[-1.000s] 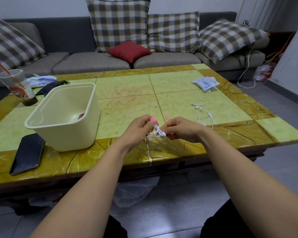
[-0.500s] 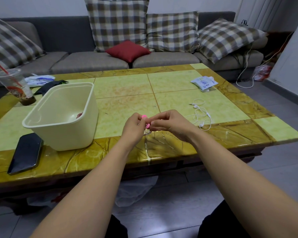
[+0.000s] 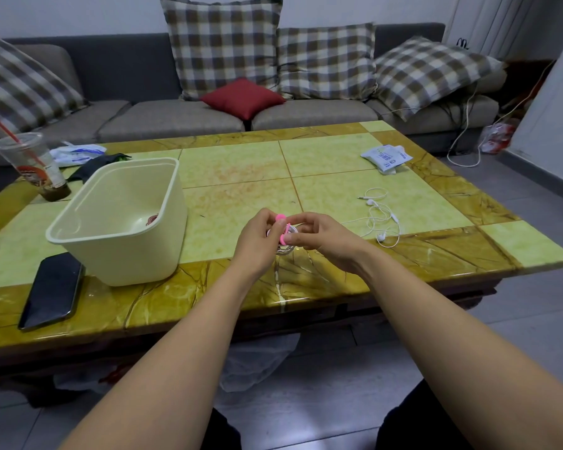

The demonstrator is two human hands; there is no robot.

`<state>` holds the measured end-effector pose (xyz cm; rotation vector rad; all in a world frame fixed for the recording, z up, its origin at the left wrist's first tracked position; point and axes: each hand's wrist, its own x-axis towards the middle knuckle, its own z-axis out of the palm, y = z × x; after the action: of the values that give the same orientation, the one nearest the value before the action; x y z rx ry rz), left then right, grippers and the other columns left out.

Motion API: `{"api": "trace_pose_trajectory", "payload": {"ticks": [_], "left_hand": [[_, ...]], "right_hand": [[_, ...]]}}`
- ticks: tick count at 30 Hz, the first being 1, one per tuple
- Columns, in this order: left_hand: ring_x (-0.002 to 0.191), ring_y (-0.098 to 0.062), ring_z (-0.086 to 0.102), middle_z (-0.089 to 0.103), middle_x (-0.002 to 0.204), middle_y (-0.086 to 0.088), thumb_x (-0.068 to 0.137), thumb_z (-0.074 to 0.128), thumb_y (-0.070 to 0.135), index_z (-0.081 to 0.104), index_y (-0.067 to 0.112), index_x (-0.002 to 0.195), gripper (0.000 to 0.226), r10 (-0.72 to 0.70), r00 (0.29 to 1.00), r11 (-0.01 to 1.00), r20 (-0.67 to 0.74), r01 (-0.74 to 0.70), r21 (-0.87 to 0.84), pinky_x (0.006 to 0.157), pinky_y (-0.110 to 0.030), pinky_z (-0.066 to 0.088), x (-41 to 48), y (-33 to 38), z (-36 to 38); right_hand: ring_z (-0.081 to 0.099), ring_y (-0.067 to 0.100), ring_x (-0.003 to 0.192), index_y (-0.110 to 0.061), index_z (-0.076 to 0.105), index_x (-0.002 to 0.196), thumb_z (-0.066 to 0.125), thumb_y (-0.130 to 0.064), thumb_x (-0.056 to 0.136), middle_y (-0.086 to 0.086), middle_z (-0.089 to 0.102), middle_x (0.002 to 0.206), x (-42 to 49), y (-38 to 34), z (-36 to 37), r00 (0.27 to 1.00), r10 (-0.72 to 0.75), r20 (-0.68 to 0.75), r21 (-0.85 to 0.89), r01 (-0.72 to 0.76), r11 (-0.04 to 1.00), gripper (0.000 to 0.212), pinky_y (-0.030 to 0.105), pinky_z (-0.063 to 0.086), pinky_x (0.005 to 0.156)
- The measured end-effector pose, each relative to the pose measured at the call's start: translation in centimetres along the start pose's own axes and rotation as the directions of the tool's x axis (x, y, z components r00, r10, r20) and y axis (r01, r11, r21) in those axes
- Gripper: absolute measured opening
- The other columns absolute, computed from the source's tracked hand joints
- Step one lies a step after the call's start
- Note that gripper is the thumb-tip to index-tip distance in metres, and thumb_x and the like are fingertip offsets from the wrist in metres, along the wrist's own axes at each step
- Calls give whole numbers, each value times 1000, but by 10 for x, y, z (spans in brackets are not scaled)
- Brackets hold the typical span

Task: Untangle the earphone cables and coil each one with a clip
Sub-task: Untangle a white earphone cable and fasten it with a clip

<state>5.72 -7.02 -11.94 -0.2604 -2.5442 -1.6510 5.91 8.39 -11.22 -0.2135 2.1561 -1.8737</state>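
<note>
My left hand (image 3: 257,243) and my right hand (image 3: 322,237) meet over the near middle of the table. Between their fingertips is a small coil of white earphone cable (image 3: 285,250) with a pink clip (image 3: 284,229) wrapped round it. Both hands pinch the clip and coil; most of the coil is hidden by the fingers. A second white earphone cable (image 3: 379,219) lies loose on the table (image 3: 241,170) to the right of my right hand, with its earbuds and plug spread out.
A cream plastic tub (image 3: 121,222) stands left of my hands with something reddish inside. A black phone (image 3: 52,290) lies near the front left edge. A drink cup with a red straw (image 3: 33,167) and a white packet (image 3: 385,157) sit farther back. A sofa lies behind.
My hands have moved away from me over the table. The loose earbud seen a second ago is now gathered in, and the pink clip sits round the coil.
</note>
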Motion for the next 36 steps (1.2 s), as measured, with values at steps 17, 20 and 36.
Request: {"api": "trace_pose_trajectory", "payload": {"ticks": [17,20,36], "left_hand": [[70,-21,67,70,70,0,94,59,37,69,24,91,16,80,994,996,-73,-76,49,70,-46,56,1,1,-5],[69,-20,66,69,68,0,93,61,35,70,24,89,15,100,994,992,-44,-96,86,70,-44,56,-1,0,-5],[77,-28,67,71,76,-8,92,64,29,70,21,89,10,55,992,995,-112,-63,-74,74,-46,52,4,-1,-2]], "right_hand": [[65,13,78,-2,62,119,70,-4,86,9,69,86,0,-1,5,1000,-17,-10,106,18,994,34,23,49,70],[57,9,67,-7,72,101,73,-10,84,2,68,77,0,1,1,999,20,45,8,-20,1000,17,23,45,67],[57,9,75,-12,74,100,66,-29,88,0,71,86,1,-3,4,986,86,-141,101,-73,992,22,25,38,66]]}}
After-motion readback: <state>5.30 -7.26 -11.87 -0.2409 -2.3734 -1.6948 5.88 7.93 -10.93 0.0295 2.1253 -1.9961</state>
